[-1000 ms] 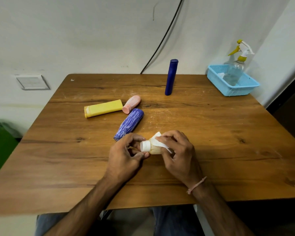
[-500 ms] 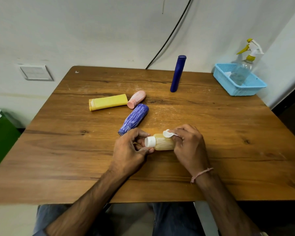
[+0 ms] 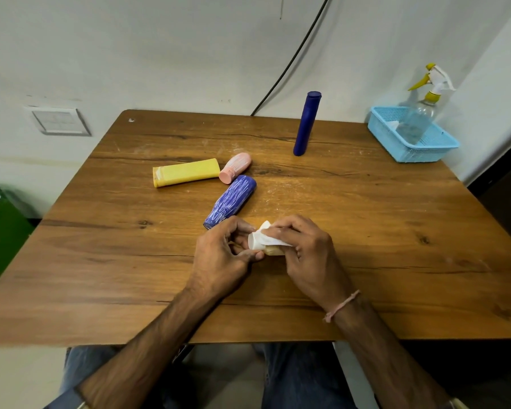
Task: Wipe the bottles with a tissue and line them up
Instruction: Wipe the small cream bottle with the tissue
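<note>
A small tan bottle (image 3: 273, 250) with a white cap lies sideways just above the wooden table (image 3: 381, 231) near its front middle. My left hand (image 3: 222, 255) grips its cap end. My right hand (image 3: 304, 252) holds a white tissue (image 3: 267, 237) pressed over the bottle's neck and covers most of its body. A purple streaked bottle (image 3: 230, 201), a pink bottle (image 3: 235, 167) and a yellow tube (image 3: 186, 172) lie on their sides behind my hands. A tall dark blue bottle (image 3: 306, 123) stands upright at the back.
A light blue basket (image 3: 425, 150) at the table's back right corner holds a clear spray bottle (image 3: 419, 119) with a yellow trigger. A black cable (image 3: 289, 63) runs down the wall behind the table. A switch plate (image 3: 60, 121) is on the left wall.
The tissue in my right hand has slid from the bottle's body toward its capped end and now covers the neck. My left hand keeps its grip on the cap.
</note>
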The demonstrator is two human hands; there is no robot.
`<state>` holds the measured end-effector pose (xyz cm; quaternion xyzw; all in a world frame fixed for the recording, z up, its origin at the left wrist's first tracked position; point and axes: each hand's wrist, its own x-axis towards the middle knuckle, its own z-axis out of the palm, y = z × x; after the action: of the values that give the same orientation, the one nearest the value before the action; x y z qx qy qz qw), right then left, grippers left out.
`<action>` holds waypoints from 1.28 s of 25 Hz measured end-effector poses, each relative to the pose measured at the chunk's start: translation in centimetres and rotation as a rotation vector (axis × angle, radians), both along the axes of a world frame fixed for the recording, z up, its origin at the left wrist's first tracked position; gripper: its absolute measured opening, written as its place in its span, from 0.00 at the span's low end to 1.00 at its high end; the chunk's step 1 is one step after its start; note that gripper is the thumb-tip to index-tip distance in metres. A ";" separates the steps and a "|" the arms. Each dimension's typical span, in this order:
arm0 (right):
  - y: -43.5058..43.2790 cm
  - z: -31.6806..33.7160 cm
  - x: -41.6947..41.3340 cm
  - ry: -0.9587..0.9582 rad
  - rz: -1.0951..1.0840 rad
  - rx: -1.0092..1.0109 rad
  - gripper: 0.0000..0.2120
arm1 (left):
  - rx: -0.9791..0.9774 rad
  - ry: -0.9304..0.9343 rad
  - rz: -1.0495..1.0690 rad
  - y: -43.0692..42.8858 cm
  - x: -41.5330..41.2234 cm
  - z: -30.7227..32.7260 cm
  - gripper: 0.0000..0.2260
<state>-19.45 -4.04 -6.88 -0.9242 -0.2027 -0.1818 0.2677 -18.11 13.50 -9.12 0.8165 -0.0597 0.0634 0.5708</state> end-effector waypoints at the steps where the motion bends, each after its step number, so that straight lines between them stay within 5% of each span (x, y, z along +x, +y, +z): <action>1: -0.9 0.0 0.4 -0.012 -0.027 0.006 0.19 | -0.006 0.004 0.004 0.0 0.0 0.1 0.18; 4: -2.1 0.0 0.8 0.034 -0.335 -0.003 0.18 | -0.014 0.005 0.009 -0.2 -0.2 0.3 0.18; 8: -0.2 -0.4 -1.5 0.007 -0.047 -0.018 0.18 | -0.042 0.013 0.010 -0.1 -0.1 0.0 0.18; 12: -1.9 -0.3 0.2 0.050 -0.356 0.021 0.19 | -0.026 0.017 -0.001 -0.3 -0.2 0.3 0.17; 17: 0.0 -0.3 -1.0 0.014 -0.074 -0.013 0.17 | -0.041 0.009 0.006 -0.2 -0.2 0.2 0.18; 21: -0.9 -0.5 -0.4 0.061 -0.377 0.008 0.17 | -0.029 0.014 -0.002 -0.2 -0.3 0.5 0.20; 25: -0.2 -0.7 -2.0 -0.010 -0.080 0.024 0.16 | -0.047 0.035 0.008 -0.2 -0.3 0.4 0.18; 29: -0.9 -0.6 -0.5 0.058 -0.379 0.032 0.16 | -0.043 0.070 0.006 -0.3 -0.2 0.4 0.18; 32: 0.9 -0.5 -1.9 0.023 -0.110 0.003 0.16 | -0.068 0.100 -0.009 -0.1 0.0 0.0 0.19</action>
<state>-21.38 -3.18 -7.41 -0.9355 -0.1482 -0.1861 0.2611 -18.15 13.39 -9.14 0.7984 -0.0325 0.0219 0.6009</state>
